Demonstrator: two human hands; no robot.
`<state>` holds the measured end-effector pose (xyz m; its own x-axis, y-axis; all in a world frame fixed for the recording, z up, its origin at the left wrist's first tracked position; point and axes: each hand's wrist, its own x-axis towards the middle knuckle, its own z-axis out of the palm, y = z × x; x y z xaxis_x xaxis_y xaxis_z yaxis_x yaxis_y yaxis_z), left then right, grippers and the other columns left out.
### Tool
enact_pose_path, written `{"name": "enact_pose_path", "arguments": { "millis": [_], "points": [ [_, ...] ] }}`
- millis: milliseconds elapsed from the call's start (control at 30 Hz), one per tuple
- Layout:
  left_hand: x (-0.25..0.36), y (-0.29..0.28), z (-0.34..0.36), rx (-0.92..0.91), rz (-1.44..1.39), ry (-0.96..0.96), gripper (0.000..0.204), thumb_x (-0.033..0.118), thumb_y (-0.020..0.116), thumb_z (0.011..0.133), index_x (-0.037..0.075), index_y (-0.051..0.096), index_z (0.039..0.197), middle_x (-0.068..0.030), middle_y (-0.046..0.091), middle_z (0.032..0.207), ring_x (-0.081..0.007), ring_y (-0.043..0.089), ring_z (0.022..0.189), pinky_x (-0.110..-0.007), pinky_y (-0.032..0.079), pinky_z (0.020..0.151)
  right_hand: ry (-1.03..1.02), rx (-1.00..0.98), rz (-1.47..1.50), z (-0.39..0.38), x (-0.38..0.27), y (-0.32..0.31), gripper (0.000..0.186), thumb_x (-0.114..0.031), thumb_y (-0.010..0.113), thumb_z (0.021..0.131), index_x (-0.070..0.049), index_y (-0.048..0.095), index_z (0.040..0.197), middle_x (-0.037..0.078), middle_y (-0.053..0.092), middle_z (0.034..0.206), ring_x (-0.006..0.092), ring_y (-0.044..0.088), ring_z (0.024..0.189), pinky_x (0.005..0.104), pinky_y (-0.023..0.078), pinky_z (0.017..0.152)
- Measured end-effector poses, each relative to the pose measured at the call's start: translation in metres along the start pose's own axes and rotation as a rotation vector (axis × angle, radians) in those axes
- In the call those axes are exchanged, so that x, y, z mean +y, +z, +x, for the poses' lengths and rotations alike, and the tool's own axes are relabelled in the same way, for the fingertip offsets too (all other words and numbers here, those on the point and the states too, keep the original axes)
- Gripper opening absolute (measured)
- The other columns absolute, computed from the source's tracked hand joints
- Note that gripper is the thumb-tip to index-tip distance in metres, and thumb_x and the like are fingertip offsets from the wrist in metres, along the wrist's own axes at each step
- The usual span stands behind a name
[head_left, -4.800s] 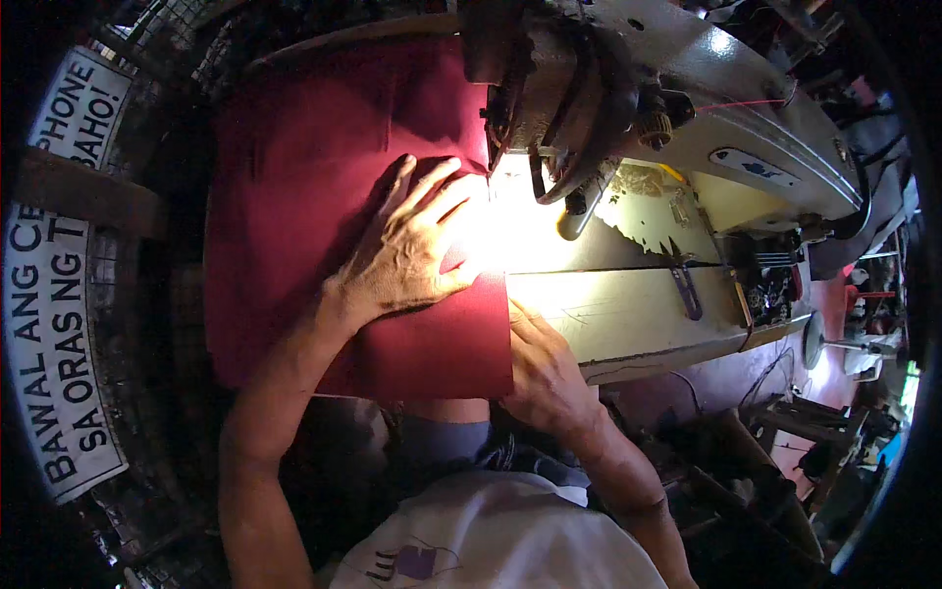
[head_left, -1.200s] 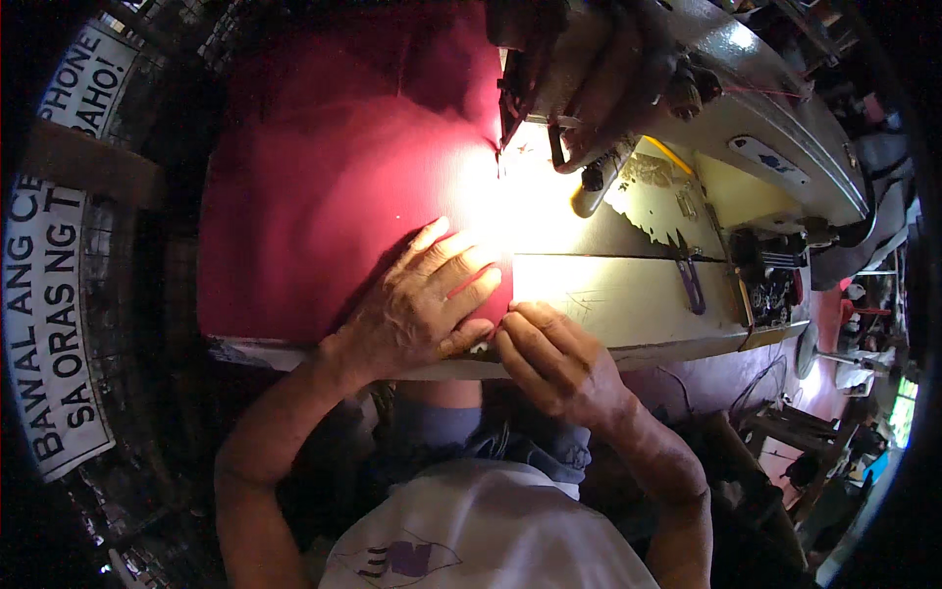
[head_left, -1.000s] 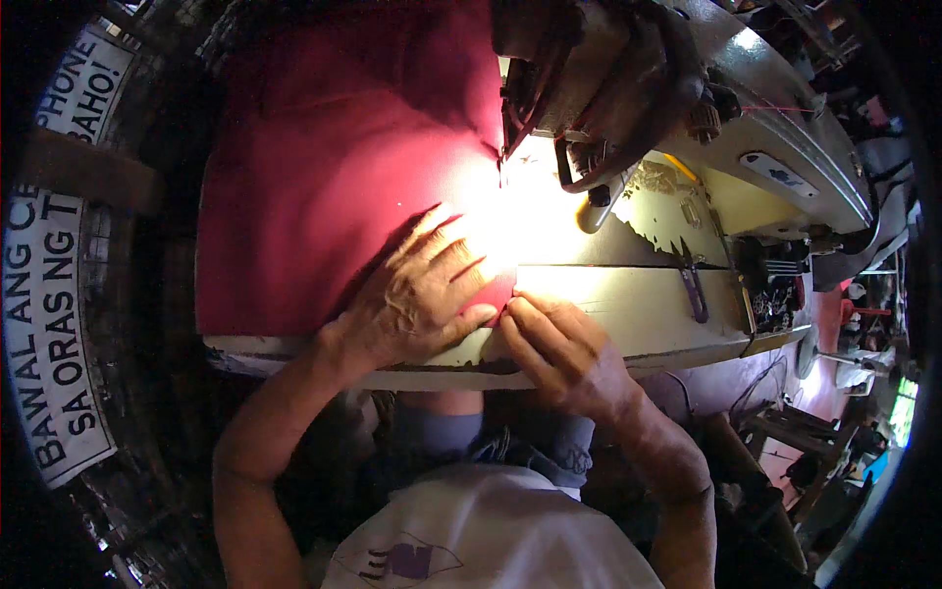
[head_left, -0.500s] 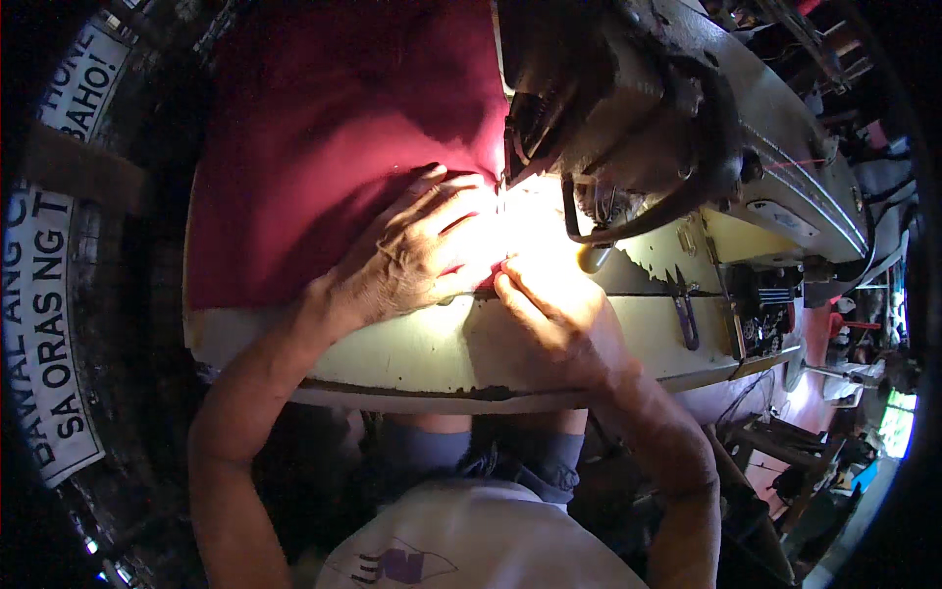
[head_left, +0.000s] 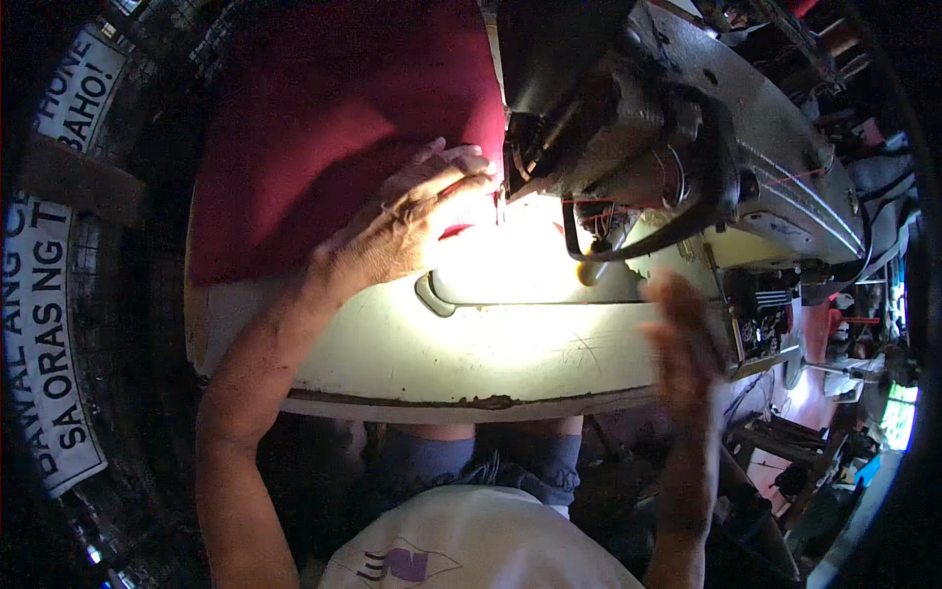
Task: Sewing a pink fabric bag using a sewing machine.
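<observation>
Right hand [head_left: 684, 339] swings clear of the cloth [head_left: 324, 128], too blurred to tell its grip! Left hand [head_left: 400, 234], fingers extended, rests on cloth beside the machine [head_left: 775, 137]. Looks like stitching's in hand; next calls for a steady, aligned edge.

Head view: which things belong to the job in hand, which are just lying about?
In use:
maroon cloth, under the left hand
sewing machine, beside the cloth
pale tabletop beneath

Apparently just around:
white signs, far left
blue item, far right
</observation>
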<state>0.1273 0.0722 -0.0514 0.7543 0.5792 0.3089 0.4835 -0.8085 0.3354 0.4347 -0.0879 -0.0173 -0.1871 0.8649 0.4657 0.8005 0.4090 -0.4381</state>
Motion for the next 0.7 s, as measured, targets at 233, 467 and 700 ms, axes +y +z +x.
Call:
{"name": "enact_pose_path", "arguments": {
  "millis": [233,467,700],
  "points": [
    [0.0,-0.001,0.002,-0.082,0.077,0.008,0.046,0.03,0.061,0.091,0.004,0.057,0.129,-0.0118,0.053,0.139,-0.028,0.044,0.134,-0.047,0.028,0.117,-0.106,0.121,-1.047,0.021,0.102,-0.23,0.045,-0.001,0.046,0.097,-0.009,0.052,0.141,0.013,0.058,0.137,0.0269,0.056,0.126,0.0374,0.047,0.101],
    [-0.003,0.001,0.002,-0.076,0.117,0.055,0.045,0.033,0.061,0.092,0.004,0.061,0.126,-0.0104,0.053,0.141,-0.0273,0.04,0.138,-0.045,0.026,0.118,0.017,-0.214,-1.074,0.113,0.287,-0.29,0.041,-0.006,0.047,0.098,-0.007,0.052,0.138,0.016,0.06,0.132,0.0306,0.058,0.119,0.039,0.048,0.097],
    [-0.016,0.003,0.007,0.015,0.141,0.154,0.042,0.037,0.061,0.091,0.009,0.062,0.123,-0.0091,0.049,0.143,-0.0286,0.037,0.14,-0.049,0.023,0.12,0.113,-0.31,-1.097,0.127,0.329,-0.286,0.036,-0.01,0.046,0.099,-0.006,0.054,0.134,0.019,0.061,0.127,0.0339,0.06,0.113,0.0411,0.049,0.093]
  ]
}}
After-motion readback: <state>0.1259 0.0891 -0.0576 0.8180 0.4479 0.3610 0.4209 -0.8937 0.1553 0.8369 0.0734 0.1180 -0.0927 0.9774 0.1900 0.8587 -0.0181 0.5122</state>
